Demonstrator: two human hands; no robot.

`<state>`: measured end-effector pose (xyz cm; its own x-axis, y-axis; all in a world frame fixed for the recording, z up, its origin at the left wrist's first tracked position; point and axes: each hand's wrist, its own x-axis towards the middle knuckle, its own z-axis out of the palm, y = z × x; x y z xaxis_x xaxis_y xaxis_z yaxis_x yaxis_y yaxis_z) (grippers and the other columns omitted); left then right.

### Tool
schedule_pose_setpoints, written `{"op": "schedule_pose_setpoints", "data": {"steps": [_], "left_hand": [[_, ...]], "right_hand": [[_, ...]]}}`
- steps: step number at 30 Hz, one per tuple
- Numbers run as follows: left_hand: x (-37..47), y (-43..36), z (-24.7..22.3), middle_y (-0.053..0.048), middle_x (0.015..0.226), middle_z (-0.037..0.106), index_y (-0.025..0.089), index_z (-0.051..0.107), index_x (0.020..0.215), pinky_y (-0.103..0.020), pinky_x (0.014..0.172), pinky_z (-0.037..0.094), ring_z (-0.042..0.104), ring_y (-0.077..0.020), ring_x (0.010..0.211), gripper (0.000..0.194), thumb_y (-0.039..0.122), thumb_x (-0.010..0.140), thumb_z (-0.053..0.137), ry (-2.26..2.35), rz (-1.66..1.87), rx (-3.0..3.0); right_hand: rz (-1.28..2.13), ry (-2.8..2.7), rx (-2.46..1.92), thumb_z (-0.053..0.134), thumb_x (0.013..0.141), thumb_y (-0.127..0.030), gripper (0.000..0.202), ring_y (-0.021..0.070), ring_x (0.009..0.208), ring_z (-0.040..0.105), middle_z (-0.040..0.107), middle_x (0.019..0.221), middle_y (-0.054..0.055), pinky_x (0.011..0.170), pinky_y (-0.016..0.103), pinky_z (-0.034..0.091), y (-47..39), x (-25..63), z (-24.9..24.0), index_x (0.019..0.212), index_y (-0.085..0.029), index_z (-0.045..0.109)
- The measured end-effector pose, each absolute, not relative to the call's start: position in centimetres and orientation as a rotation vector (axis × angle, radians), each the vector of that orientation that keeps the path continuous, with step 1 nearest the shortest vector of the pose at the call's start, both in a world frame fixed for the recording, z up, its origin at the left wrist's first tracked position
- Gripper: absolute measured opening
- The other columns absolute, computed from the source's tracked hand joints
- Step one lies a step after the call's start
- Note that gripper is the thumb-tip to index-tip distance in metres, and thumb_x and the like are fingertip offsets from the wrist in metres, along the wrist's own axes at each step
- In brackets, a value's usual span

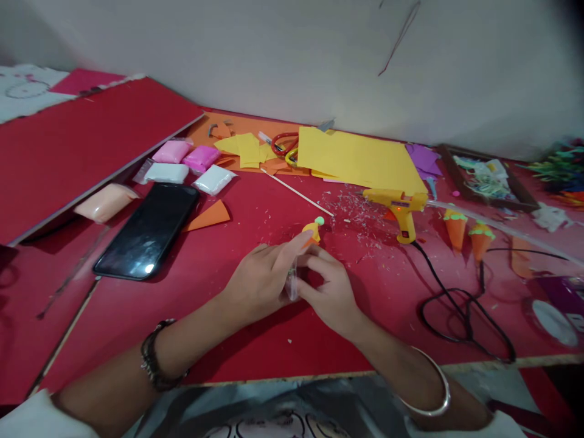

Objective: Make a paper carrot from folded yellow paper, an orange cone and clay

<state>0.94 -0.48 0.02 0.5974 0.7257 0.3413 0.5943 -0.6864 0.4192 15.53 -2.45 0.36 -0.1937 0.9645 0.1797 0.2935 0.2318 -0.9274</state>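
Observation:
My left hand (262, 280) and my right hand (331, 292) meet over the red table (219, 328). Between their fingers is a small clear packet (292, 285). At my left fingertips sits a small orange paper cone with a green blob on top (314, 230); I cannot tell whether the fingers hold it or only touch it. A thin wooden stick (296, 192) lies just beyond it.
A yellow glue gun (398, 207) with a black cord (456, 304) lies right of my hands. Two finished cones (468, 234) stand beyond it. A black phone (148, 230), clay packets (187, 164), yellow paper (360, 159), scissors (285, 146) and a tray (486, 177) lie around.

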Motion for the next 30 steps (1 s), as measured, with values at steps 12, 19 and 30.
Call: {"op": "schedule_pose_setpoints", "data": {"steps": [12, 19, 30], "left_hand": [[1.4, -1.0, 0.1, -0.008, 0.1, 0.062, 0.018, 0.02, 0.132, -0.032, 0.074, 0.047, 0.059, -0.0198, 0.086, 0.074, 0.026, 0.07, 0.057, 1.035, 0.725, 2.502], [1.3, -1.0, 1.0, -0.006, 0.096, 0.062, 0.019, 0.024, 0.13, -0.028, 0.067, 0.047, 0.059, -0.0169, 0.075, 0.068, 0.027, 0.07, 0.056, 1.168, 0.757, 2.305], [-1.3, 2.6, 0.9, -0.007, 0.096, 0.059, 0.02, 0.029, 0.127, -0.032, 0.066, 0.043, 0.06, -0.0256, 0.081, 0.061, 0.042, 0.074, 0.051, 1.854, 0.475, 2.259]], "right_hand": [[1.022, -1.472, -1.156, 0.054, 0.07, -0.008, 0.014, 0.0116, 0.068, 0.051, 0.054, 0.067, -0.002, 0.065, 0.025, 0.041, -2.5, 15.2, 0.8, 0.063, -0.02, 0.057], [1.16, -1.164, -1.133, 0.058, 0.073, -0.021, 0.007, 0.0083, 0.058, 0.047, 0.053, 0.064, -0.004, 0.055, 0.022, 0.04, -1.7, 15.8, 0.3, 0.068, -0.022, 0.062], [1.297, -0.899, -1.087, 0.05, 0.081, -0.033, 0.021, 0.0063, 0.054, 0.05, 0.063, 0.072, 0.0, 0.055, 0.021, 0.043, -0.8, 17.0, 0.1, 0.076, -0.02, 0.066]]}}
